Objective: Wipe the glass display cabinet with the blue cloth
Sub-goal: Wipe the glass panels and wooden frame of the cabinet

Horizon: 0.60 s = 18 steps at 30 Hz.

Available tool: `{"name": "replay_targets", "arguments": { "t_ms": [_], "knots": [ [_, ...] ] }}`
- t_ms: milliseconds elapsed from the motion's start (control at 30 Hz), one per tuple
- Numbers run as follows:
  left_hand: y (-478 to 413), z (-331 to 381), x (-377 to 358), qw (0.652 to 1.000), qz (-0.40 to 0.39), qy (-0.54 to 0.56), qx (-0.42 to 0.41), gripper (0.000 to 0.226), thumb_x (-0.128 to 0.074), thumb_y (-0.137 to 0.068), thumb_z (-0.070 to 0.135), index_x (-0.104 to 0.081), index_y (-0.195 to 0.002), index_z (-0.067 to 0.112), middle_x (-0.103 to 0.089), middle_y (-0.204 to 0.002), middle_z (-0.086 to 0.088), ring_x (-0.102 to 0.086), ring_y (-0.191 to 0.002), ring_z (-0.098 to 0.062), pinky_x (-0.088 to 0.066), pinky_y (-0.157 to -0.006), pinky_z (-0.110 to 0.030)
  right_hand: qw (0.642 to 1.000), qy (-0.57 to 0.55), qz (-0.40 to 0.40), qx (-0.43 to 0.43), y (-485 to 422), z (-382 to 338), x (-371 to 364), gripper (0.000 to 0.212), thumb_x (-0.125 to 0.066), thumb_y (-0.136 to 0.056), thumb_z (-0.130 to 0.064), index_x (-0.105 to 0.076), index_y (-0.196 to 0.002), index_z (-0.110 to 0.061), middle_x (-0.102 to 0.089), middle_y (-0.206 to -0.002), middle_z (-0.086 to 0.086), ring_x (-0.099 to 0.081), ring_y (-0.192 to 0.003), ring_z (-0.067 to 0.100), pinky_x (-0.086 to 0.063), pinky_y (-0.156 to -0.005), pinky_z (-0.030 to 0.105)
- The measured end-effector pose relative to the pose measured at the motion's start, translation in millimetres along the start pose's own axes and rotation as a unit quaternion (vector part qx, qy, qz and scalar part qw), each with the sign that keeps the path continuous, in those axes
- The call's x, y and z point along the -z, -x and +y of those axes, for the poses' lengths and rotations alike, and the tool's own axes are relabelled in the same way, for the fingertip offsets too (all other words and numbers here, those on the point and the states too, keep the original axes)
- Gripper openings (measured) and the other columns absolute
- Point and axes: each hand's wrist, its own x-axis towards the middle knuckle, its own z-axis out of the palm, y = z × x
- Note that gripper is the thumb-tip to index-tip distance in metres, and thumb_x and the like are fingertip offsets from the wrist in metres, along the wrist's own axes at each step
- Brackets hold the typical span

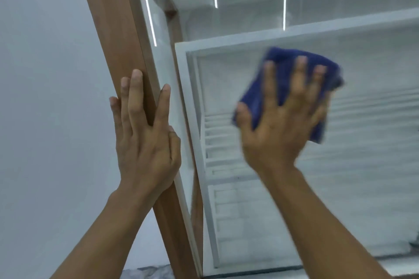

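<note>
Though blurred, right hand (278, 129) flat on blue cloth (284, 68) (left hand (145, 142) on frame (113, 29)).

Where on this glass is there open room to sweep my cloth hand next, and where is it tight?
Open: the wide glass right of the blue cloth, and the lower stretch beneath the thumb of the right hand, down to the bottom edge. Tight: the narrow strip between the right hand and the wooden frame, where the left hand rests flat.
</note>
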Motion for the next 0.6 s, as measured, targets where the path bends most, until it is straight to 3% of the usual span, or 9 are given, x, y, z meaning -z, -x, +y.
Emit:
{"name": "replay_targets", "arguments": {
  "t_ms": [100,167,233,367,433,500,600],
  "knots": [
    [13,-2,-4,1.000,0.001,0.011,-0.005,0.053,-0.036,-0.100,0.016,-0.033,-0.151,0.002,-0.013,-0.159,-0.025,-0.007,-0.150,-0.040,0.001,-0.125,-0.045,0.969,-0.042,-0.040,0.240,27,-56,-13,0.063,-0.043,-0.100,-0.056,-0.032,-0.155,-0.028,-0.026,-0.163,0.010,-0.017,-0.153,0.037,-0.003,-0.124,0.060],
    [23,-2,-6,1.000,0.000,0.015,-0.004,0.052,-0.035,-0.099,0.014,-0.033,-0.150,0.001,-0.013,-0.158,-0.025,-0.007,-0.150,-0.040,0.002,-0.125,-0.044,0.948,-0.056,-0.050,0.311,33,-45,-14,0.058,-0.044,-0.102,-0.050,-0.035,-0.154,-0.027,-0.028,-0.163,0.008,-0.017,-0.153,0.031,-0.006,-0.125,0.056],
    [30,1,-6,1.000,0.007,0.010,0.002,0.059,-0.042,-0.094,0.005,-0.031,-0.152,0.002,-0.010,-0.159,-0.021,-0.006,-0.150,-0.040,0.002,-0.125,-0.045,0.955,-0.034,-0.045,0.292,38,-6,-11,0.059,-0.042,-0.102,-0.052,-0.032,-0.155,-0.029,-0.026,-0.164,0.009,-0.016,-0.153,0.033,-0.007,-0.125,0.057],
    [45,9,-7,1.000,0.013,-0.003,0.010,0.063,-0.047,-0.093,0.000,-0.029,-0.153,0.006,-0.012,-0.160,-0.025,-0.005,-0.150,-0.040,0.003,-0.125,-0.045,0.998,-0.016,-0.035,0.049,68,71,2,0.066,-0.042,-0.100,-0.057,-0.030,-0.157,-0.026,-0.016,-0.165,0.015,-0.008,-0.153,0.040,-0.011,-0.120,0.065],
    [56,11,-10,1.000,0.010,-0.011,0.010,0.063,-0.046,-0.094,0.002,-0.029,-0.154,0.008,-0.012,-0.160,-0.024,-0.005,-0.151,-0.039,0.003,-0.125,-0.044,0.999,-0.016,-0.029,-0.004,81,67,-2,0.067,-0.043,-0.100,-0.055,-0.031,-0.157,-0.023,-0.016,-0.165,0.018,-0.008,-0.152,0.043,-0.012,-0.119,0.067],
    [72,11,-15,1.000,-0.001,-0.017,0.004,0.063,-0.047,-0.095,0.004,-0.027,-0.155,0.009,-0.010,-0.161,-0.022,-0.005,-0.151,-0.039,0.003,-0.125,-0.044,0.998,-0.020,-0.027,0.047,90,38,-10,0.066,-0.043,-0.098,-0.056,-0.031,-0.156,-0.026,-0.019,-0.165,0.017,-0.011,-0.152,0.042,-0.009,-0.121,0.066],
    [100,8,-21,1.000,-0.014,-0.011,-0.007,0.061,-0.046,-0.094,0.005,-0.031,-0.153,0.006,-0.012,-0.161,-0.023,-0.006,-0.151,-0.040,0.001,-0.125,-0.046,0.958,-0.034,-0.060,0.279,114,-10,-25,0.063,-0.043,-0.099,-0.056,-0.031,-0.155,-0.030,-0.023,-0.165,0.010,-0.014,-0.154,0.036,-0.004,-0.124,0.059]
  ]
}}
